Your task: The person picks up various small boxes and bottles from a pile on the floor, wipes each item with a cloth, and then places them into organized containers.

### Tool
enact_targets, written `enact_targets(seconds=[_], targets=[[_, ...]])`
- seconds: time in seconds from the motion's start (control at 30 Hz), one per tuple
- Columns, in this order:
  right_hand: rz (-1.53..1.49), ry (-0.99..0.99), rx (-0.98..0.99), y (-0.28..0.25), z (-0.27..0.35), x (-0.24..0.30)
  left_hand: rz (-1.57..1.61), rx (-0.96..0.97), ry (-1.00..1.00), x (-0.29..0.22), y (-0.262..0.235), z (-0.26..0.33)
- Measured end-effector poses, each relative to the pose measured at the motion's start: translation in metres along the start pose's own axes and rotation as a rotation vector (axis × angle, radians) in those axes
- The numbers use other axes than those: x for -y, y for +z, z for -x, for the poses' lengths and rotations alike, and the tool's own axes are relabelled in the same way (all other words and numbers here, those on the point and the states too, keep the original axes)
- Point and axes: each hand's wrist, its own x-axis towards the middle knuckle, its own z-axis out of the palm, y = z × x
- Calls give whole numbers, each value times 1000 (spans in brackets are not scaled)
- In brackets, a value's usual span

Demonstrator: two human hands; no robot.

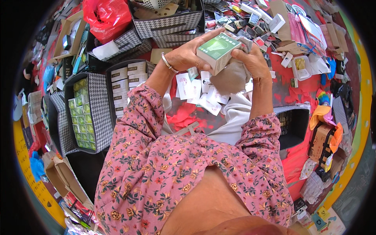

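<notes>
A small green and white cardboard box point(220, 50), with a shuttlecock-like drawing on its top, is held up in front of my chest. My left hand point(190, 53) grips it from the left, fingers along its far side and thumb at its near side. My right hand point(255, 62) is closed on a grey-brown cloth point(231, 78), its thumb pressing near the box's right edge. The cloth hangs below and beside the box. Beneath my hands, several white printed cards point(188, 87) lie spread out.
To the left stand houndstooth fabric bins, one with green packets point(81, 117), another with white boxes point(119, 86). A red plastic bag point(105, 19) is at the far left. Piled small goods point(246, 27) lie far ahead. On the right are a dark bin point(293, 125) and a brown carton point(322, 145).
</notes>
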Motion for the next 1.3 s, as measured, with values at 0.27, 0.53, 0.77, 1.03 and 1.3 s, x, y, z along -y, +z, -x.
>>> enact_targets(seconds=[0.27,0.53,0.77,1.03,1.3], targets=[[166,-66,-418,-12,-2,11,-100,-132,46,-2,1,-3],[738,-852,-431,60,-3,29,286,-197,12,15,5,-3],[536,-366,-926,-18,-24,-17,535,-86,10,31,5,-5],[750,-593,-564,30,-31,-13,273,-197,-41,25,2,-4],[890,-501,-269,45,-18,9,-646,-314,2,25,2,-5]])
